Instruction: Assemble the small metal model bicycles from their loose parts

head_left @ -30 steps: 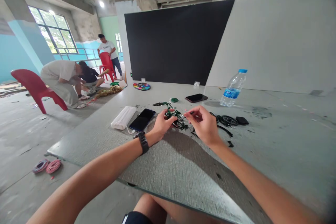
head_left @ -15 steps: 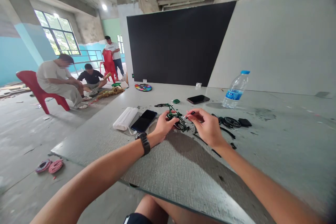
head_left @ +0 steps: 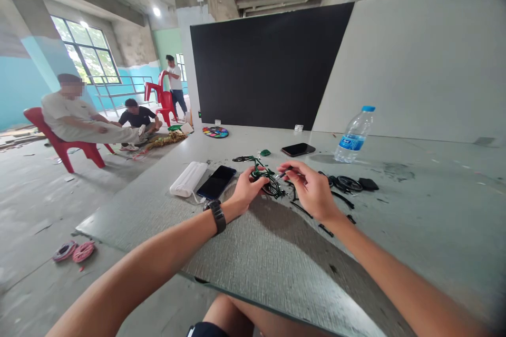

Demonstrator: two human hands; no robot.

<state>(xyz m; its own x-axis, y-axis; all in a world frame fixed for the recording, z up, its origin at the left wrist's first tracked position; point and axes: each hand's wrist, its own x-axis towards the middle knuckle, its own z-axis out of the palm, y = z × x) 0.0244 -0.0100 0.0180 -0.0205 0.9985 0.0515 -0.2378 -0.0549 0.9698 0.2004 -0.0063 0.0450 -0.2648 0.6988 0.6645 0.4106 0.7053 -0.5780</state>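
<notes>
A small green model bicycle (head_left: 272, 186) with black wheels is held near the middle of the table, above its surface or resting on it; I cannot tell which. My left hand (head_left: 248, 189), with a dark watch on the wrist, is closed around its frame beside the wheel. Just right of the wheel, my right hand (head_left: 307, 185) pinches a small dark screwdriver-like tool (head_left: 285, 172), its thin end pointing at the bicycle. Beyond that hand lie loose black model parts, among them a wheel (head_left: 348, 184) and a curved strip (head_left: 343, 199).
A white power bank (head_left: 188, 179) is beside a dark phone (head_left: 216, 182) on the left. Another phone (head_left: 298, 149), a paint palette (head_left: 215, 132) and a water bottle (head_left: 353, 137) stand farther back. Several people and red chairs (head_left: 63, 139) are on the floor at left.
The tool in my right hand has tilted slightly; my left hand stays on the bicycle. In the background, a seated person leans back and a standing person has lifted a red chair.
</notes>
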